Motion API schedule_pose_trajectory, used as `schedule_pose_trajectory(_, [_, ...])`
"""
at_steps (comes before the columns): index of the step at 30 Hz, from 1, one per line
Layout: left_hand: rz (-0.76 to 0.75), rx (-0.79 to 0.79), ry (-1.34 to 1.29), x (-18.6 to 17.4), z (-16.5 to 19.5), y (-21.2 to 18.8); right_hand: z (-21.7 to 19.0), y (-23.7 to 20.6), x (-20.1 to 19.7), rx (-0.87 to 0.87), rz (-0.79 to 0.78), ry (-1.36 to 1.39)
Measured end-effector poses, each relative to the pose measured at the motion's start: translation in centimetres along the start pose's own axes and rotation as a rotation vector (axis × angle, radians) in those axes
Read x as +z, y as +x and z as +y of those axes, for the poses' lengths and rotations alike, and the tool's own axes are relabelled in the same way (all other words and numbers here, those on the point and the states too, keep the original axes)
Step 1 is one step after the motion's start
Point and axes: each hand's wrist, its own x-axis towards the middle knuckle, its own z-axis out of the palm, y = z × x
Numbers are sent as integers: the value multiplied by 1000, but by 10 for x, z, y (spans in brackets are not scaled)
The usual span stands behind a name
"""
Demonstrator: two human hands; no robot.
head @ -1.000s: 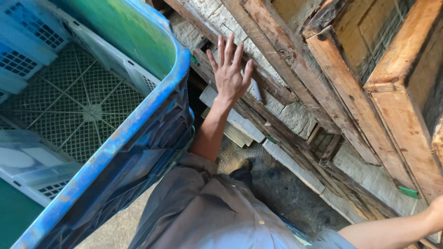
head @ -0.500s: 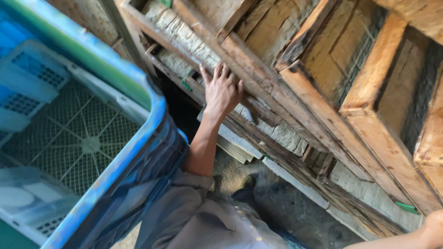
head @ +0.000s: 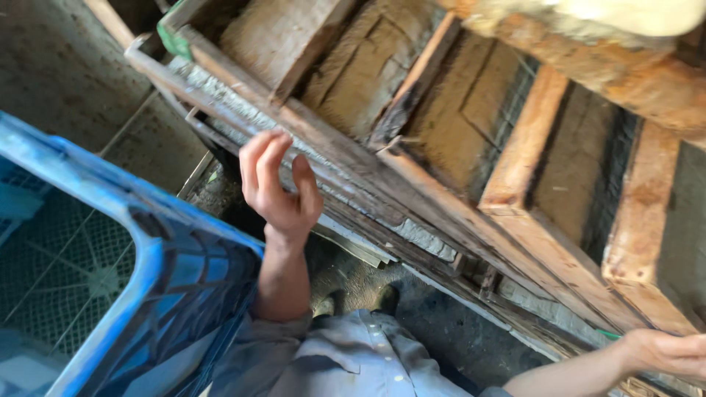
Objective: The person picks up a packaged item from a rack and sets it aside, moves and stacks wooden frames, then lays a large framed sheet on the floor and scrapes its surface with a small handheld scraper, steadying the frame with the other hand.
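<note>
Where the scene is read from its left edge:
Blue plastic crate (head: 147, 242): beside the left forearm, mesh floor visible, crowding the reach.
Left hand (head: 278, 187): raised, fingers loosely curled, nothing pinched, just short of the wooden frames (head: 441, 169).
Approach: a frame rail is best gripped squarely, clear of splintered edges.
Right hand (head: 673, 353): at the lower frame edge; finger state cannot be told.

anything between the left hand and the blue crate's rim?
Nothing solid: in the head view, left hand hangs empty, fingers curled, near the wooden frames. Only dark ground shows between it and the blue crate.
</note>
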Motion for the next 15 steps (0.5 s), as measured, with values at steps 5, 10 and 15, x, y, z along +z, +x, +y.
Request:
schedule_pose_trajectory(5, [-622,258,-84,17,41,70,-35,11,5,32,-2,85])
schedule_pose_trajectory(10, [-956,488,42,53,85,57,-67,31,4,179,-16,137])
schedule_pose_trajectory(15, [-965,465,213,72,92,31,-96,52,-2,-113,-28,74])
